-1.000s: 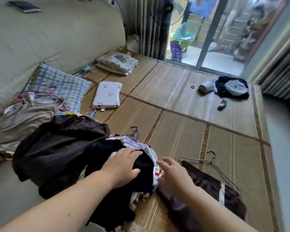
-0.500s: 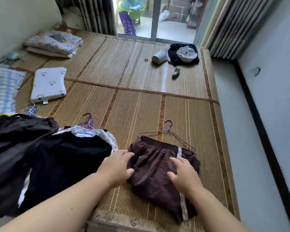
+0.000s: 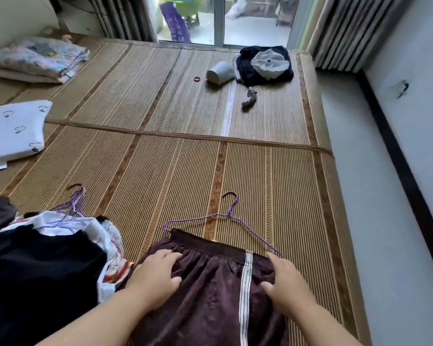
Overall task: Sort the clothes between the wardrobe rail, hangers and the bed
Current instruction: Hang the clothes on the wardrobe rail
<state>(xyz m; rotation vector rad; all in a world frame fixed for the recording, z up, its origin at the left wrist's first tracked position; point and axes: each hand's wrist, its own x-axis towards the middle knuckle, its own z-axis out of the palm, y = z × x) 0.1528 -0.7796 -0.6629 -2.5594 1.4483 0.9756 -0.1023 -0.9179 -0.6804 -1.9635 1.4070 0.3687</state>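
Shifting off the dark pile [image 3: 35, 275] at lower left, where they were digging a second ago, both your hands now sit at the waistband of the brown shorts [image 3: 210, 295], which lie on the bed's woven mat [image 3: 185, 166] at bottom centre. That singles out one garment, so sorting it probably comes next. Your left hand [image 3: 158, 273] rests released, its fingers spread on the cloth. Your right hand [image 3: 286, 283] bends over the waistband's right end, and you cannot tell whether it pinches anything. The purple hanger [image 3: 229, 216] pokes out above the waistband, its lower part hidden under the cloth. The hems run off the bottom edge, and no wardrobe rail shows.
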